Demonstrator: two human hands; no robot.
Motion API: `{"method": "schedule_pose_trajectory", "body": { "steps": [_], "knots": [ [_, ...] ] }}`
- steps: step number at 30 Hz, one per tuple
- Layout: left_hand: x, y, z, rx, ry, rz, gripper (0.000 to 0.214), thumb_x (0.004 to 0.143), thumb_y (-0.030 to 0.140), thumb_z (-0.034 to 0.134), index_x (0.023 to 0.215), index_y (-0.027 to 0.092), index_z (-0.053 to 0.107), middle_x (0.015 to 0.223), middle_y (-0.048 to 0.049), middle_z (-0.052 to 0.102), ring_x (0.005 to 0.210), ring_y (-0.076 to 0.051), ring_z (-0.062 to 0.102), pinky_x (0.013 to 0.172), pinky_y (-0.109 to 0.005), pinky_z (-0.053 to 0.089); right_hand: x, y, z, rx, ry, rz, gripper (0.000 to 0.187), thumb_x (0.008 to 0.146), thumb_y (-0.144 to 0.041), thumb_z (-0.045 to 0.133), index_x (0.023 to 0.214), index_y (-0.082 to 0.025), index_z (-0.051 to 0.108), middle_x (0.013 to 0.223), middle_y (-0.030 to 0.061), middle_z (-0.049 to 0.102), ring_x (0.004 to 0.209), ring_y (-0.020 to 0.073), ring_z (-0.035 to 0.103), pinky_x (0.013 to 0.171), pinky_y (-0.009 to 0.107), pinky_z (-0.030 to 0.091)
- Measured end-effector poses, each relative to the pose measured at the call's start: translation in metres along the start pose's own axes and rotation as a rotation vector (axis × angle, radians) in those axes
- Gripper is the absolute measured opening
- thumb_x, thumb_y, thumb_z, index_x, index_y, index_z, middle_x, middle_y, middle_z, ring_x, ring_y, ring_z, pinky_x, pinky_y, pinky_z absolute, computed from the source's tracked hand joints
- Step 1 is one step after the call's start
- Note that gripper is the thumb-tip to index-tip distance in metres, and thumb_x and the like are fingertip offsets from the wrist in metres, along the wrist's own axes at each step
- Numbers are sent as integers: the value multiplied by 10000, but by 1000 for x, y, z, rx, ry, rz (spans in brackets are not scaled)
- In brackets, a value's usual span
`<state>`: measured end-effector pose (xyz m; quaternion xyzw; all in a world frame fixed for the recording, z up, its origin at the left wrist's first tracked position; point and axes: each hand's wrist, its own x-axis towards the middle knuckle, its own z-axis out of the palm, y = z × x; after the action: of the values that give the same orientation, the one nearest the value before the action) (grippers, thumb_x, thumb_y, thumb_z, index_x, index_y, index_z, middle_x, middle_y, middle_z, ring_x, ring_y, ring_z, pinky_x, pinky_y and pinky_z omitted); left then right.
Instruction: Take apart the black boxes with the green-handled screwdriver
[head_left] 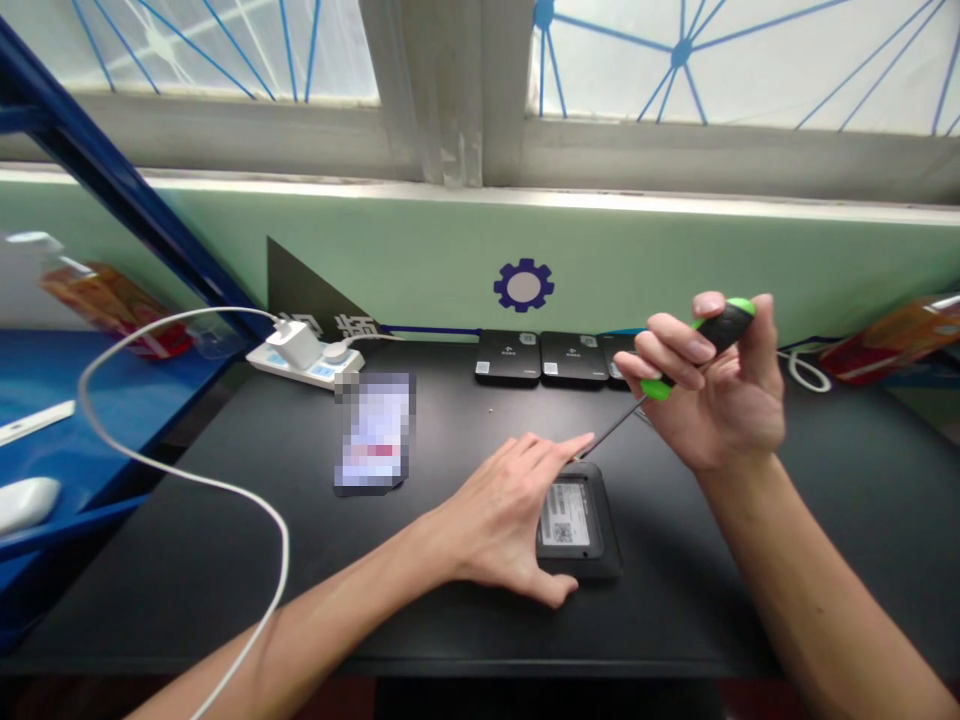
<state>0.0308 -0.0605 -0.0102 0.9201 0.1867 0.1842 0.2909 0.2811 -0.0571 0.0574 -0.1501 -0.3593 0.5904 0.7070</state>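
A small black device [581, 525] with a white label lies face down on the black table [225, 540]. My left hand [510, 520] rests on its left side, fingers flat and spread, thumb at its near edge. My right hand [720, 390] is closed round a black and green screwdriver [694, 350], held above the table. The thin shaft slants down to the device's far corner beside my left fingertips.
Three similar black devices [541, 358] stand in a row by the green wall. A phone [373, 432] lies left of centre. A white power strip [304, 362] with charger and a looping white cable [187, 475] sit at the left. Blue shelving [45, 400] flanks the table.
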Motion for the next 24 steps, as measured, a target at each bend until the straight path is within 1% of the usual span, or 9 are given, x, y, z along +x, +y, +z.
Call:
{"method": "schedule_pose_trajectory", "body": {
  "steps": [3, 6, 10, 13, 15, 18, 21, 24],
  "knots": [
    [1, 0, -2, 56, 71, 54, 1248, 709, 412, 869, 1764, 203, 236, 1568, -182, 617, 1321, -403, 616, 1193, -565, 503, 0, -2, -5, 141, 26, 14, 252, 1010, -431, 879, 998, -273, 682, 711, -68, 497, 527, 119, 328, 558, 308, 472],
    [1, -1, -10, 146, 168, 91, 1135, 756, 338, 801, 1746, 222, 257, 1588, -184, 603, 1416, -412, 595, 1213, -566, 491, 2, -5, -15, 242, 56, -10, 189, 1052, -327, 842, 1030, -276, 661, 727, -80, 582, 518, 108, 401, 547, 303, 482],
    [2, -4, -21, 225, 304, 150, 1065, 787, 304, 780, 1729, 217, 291, 1618, -193, 589, 1487, -412, 580, 1250, -573, 474, 5, -6, -26, 296, 96, -24, 173, 1067, -253, 823, 1036, -278, 654, 724, -87, 626, 512, 104, 473, 543, 322, 498],
    [3, -6, -23, 266, 368, 160, 1053, 791, 280, 782, 1728, 218, 304, 1626, -190, 594, 1507, -412, 578, 1272, -591, 464, 6, -6, -27, 333, 104, -13, 179, 1068, -237, 817, 1038, -283, 647, 716, -89, 632, 511, 105, 500, 535, 328, 502],
    [3, -6, -23, 279, 389, 163, 1042, 789, 272, 784, 1720, 216, 320, 1629, -187, 598, 1516, -405, 574, 1280, -591, 461, 6, -6, -26, 366, 82, 7, 217, 1049, -214, 837, 1050, -282, 630, 708, -98, 629, 524, 96, 518, 543, 302, 506],
    [3, -7, -22, 288, 385, 170, 1024, 794, 272, 784, 1711, 213, 332, 1642, -188, 592, 1528, -396, 567, 1281, -583, 459, 5, -6, -24, 386, 59, 26, 256, 1037, -190, 844, 1061, -287, 608, 707, -106, 621, 542, 84, 523, 559, 263, 502],
    [3, -7, -22, 284, 380, 153, 1012, 790, 269, 783, 1699, 216, 341, 1646, -186, 589, 1530, -393, 565, 1283, -579, 452, 5, -5, -26, 379, 62, 28, 247, 1043, -200, 832, 1049, -291, 603, 702, -103, 611, 540, 89, 506, 560, 265, 494],
    [3, -8, -22, 246, 350, 119, 983, 776, 294, 792, 1662, 218, 374, 1633, -184, 599, 1521, -395, 566, 1268, -572, 456, 6, -5, -26, 303, 80, 19, 213, 1043, -262, 832, 1017, -287, 622, 701, -87, 588, 523, 103, 463, 548, 293, 484]
  ]
}}
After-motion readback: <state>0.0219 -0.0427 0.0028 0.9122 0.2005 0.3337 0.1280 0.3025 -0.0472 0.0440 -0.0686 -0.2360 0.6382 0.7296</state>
